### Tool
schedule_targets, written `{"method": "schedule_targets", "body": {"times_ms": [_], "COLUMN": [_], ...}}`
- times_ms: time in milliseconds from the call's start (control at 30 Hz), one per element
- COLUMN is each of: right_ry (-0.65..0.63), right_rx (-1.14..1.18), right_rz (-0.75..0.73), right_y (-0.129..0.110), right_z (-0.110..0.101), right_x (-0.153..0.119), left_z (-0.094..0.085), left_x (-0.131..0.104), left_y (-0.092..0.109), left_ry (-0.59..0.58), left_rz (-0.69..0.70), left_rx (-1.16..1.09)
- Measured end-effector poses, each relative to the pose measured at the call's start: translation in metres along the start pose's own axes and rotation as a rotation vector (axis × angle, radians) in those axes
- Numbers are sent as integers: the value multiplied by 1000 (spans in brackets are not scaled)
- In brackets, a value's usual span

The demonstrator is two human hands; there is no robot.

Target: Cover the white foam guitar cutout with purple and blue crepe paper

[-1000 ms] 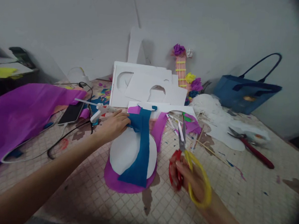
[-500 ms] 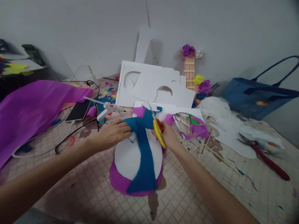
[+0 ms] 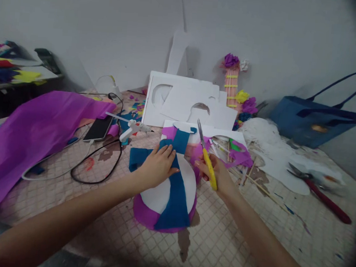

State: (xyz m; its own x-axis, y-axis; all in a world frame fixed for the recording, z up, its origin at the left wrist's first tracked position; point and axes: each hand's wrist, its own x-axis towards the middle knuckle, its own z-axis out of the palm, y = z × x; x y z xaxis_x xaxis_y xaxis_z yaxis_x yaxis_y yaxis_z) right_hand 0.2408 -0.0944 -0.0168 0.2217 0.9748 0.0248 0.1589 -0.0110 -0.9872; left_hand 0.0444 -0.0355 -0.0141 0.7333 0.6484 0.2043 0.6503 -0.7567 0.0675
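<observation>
Across the near middle of the table (image 3: 218, 243), I have a blue strip (image 3: 176, 207) lying lengthwise over a white rounded piece (image 3: 189, 183), its wide lower end reaching onto the purple paper (image 3: 143, 216) that shows beneath the white. Near the top of the white piece, more blue material (image 3: 136, 157) sticks out to the left, partly covered by my left hand (image 3: 159, 167). That hand lies palm down on the blue, fingers extended and thumb out to the side, grasping nothing that I can make out over the feed. My right hand (image 3: 216, 173), apart from it, is closed around the yellow handle of the scissors (image 3: 207, 160) just right of the white piece. The blades point up and away; seen nearly edge-on, I can't tell whether they are parted.

Just beyond, cut white boards (image 3: 180, 105) lean toward the wall, a pink column with yellow bands (image 3: 231, 86) standing beside them. To the left I see a white glue gun (image 3: 133, 129), a phone (image 3: 98, 129) and a large purple sheet (image 3: 49, 123). Far right are red-handled pliers (image 3: 323, 198) and, behind them, a blue bag (image 3: 308, 125).
</observation>
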Motion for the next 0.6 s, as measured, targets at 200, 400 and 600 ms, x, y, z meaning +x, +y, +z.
{"method": "schedule_targets", "body": {"times_ms": [200, 400, 600], "right_ry": [-107, -205, -312], "right_rx": [212, 335, 228], "right_rz": [106, 248, 309], "right_y": [-14, 8, 27], "right_z": [2, 14, 16], "right_x": [-57, -126, -180], "left_z": [22, 20, 12], "left_x": [-6, -9, -7], "left_y": [-1, -13, -10], "left_ry": [-82, -138, -201], "left_rz": [94, 236, 308], "left_rx": [5, -58, -94]}}
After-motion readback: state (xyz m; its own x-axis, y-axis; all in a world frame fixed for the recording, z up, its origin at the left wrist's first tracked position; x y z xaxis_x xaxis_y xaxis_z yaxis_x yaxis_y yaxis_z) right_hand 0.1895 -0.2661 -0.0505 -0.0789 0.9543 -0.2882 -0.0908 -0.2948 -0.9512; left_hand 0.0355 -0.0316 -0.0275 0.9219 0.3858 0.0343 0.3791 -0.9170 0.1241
